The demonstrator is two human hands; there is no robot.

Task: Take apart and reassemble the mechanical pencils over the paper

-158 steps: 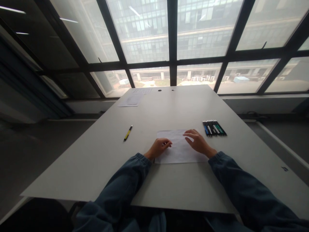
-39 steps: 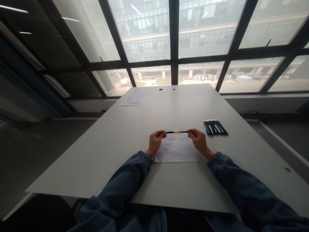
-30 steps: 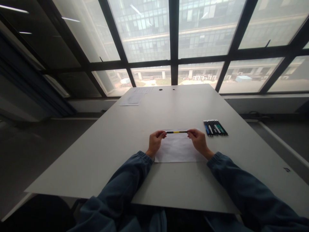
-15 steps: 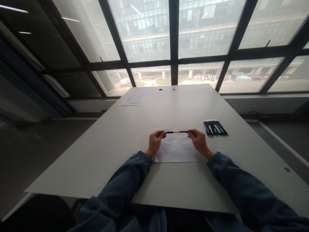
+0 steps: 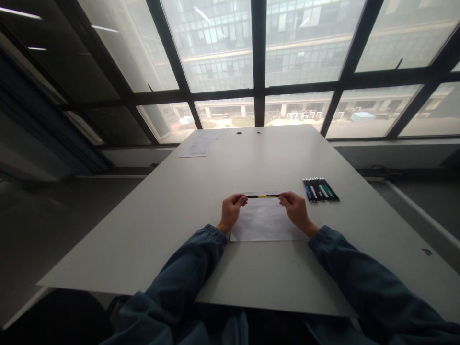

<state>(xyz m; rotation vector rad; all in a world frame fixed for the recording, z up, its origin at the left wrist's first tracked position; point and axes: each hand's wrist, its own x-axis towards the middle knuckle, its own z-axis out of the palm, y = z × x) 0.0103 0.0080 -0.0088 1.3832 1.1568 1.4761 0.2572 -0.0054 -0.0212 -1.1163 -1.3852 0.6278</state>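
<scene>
A slim black pen with a yellow middle [image 5: 263, 196] lies level between my two hands, over the far part of a white sheet of paper [image 5: 268, 223]. My left hand [image 5: 232, 210] pinches its left end between thumb and fingers. At the other end, my right hand [image 5: 295, 209] grips the pen the same way. Fingertips hide both ends of the pen. Just beyond my right hand, a row of several pens [image 5: 320, 190] lies side by side, mostly black with blue, white and green parts.
The white table [image 5: 161, 230] reaches to the large windows ahead. Some printed papers [image 5: 196, 147] lie at its far left corner. Two small dark spots mark the far edge, and a small dark mark [image 5: 427, 251] is at the right side.
</scene>
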